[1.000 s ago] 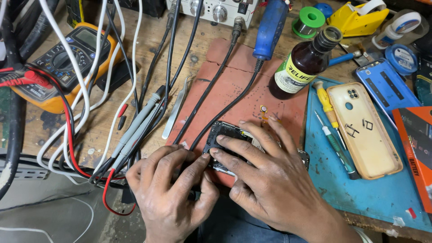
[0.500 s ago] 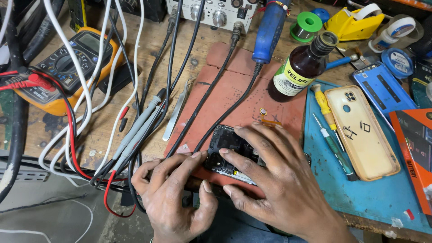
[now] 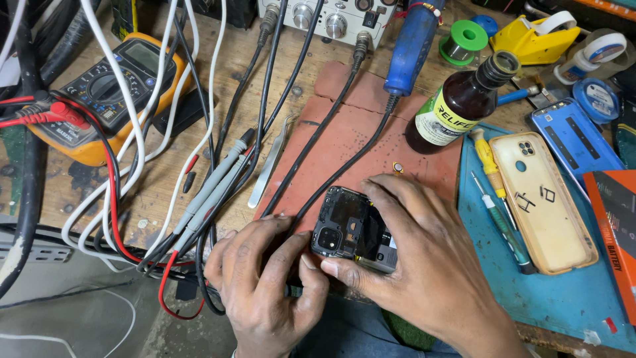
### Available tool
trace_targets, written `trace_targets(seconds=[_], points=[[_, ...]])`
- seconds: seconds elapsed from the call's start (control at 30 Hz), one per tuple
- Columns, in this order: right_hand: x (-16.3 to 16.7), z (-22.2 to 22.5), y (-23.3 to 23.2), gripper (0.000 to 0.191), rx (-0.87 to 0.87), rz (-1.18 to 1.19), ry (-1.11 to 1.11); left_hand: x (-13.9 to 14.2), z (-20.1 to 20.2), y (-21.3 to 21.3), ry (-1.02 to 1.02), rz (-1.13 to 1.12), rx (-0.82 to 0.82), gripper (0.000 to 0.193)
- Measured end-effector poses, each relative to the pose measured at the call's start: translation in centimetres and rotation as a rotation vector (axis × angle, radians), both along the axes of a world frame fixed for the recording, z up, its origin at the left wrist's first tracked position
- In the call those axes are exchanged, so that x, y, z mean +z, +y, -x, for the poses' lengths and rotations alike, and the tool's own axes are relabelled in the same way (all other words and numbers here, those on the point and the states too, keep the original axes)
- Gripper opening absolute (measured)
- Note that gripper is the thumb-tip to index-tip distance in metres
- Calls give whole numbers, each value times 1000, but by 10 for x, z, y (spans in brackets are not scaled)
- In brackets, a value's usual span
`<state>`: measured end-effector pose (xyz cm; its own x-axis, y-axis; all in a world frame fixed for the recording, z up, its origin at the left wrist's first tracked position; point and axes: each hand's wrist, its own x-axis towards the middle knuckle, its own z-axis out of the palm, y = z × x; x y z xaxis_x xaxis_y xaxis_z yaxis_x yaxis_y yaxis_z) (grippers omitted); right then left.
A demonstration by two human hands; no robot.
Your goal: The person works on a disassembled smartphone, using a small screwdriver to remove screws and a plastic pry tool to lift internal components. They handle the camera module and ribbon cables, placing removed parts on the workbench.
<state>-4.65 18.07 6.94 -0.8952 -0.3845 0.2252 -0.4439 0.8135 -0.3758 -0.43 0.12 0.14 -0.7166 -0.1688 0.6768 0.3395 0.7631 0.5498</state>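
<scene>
An opened black phone (image 3: 351, 229), back cover off and camera module showing, lies on a reddish work mat (image 3: 344, 132) at the near edge of the bench. My right hand (image 3: 424, 265) covers its right side, thumb pressed against the lower edge. My left hand (image 3: 265, 285) sits at the phone's left end, fingers curled, thumb touching the corner. Both hands grip the phone between them.
A dark brown bottle (image 3: 457, 106), a blue-handled soldering iron (image 3: 411, 46), metal tweezers (image 3: 268, 169), a yellow multimeter (image 3: 106, 93) with red and black leads, a clear phone case (image 3: 543, 199), screwdrivers (image 3: 497, 199) on a blue mat (image 3: 550, 298), tape rolls, many cables at left.
The view has shifted slightly. My hands have slid a little lower on the phone, uncovering more of its top end and camera module.
</scene>
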Motion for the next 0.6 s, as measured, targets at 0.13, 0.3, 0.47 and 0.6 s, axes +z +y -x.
trace_targets(seconds=[0.13,0.3,0.47,0.6], points=[[-1,2,1,91,-27,-29,-114,2,-2,1,-62,17,-8,26],[-1,2,1,88,69,71,-1,2,-1,1,-62,0,-12,25],[-2,-7,-4,44,202,37,176,-2,-1,2,-39,14,3,22],[-7,-20,-13,37,145,-44,264,-6,-2,3,-43,-37,1,20]])
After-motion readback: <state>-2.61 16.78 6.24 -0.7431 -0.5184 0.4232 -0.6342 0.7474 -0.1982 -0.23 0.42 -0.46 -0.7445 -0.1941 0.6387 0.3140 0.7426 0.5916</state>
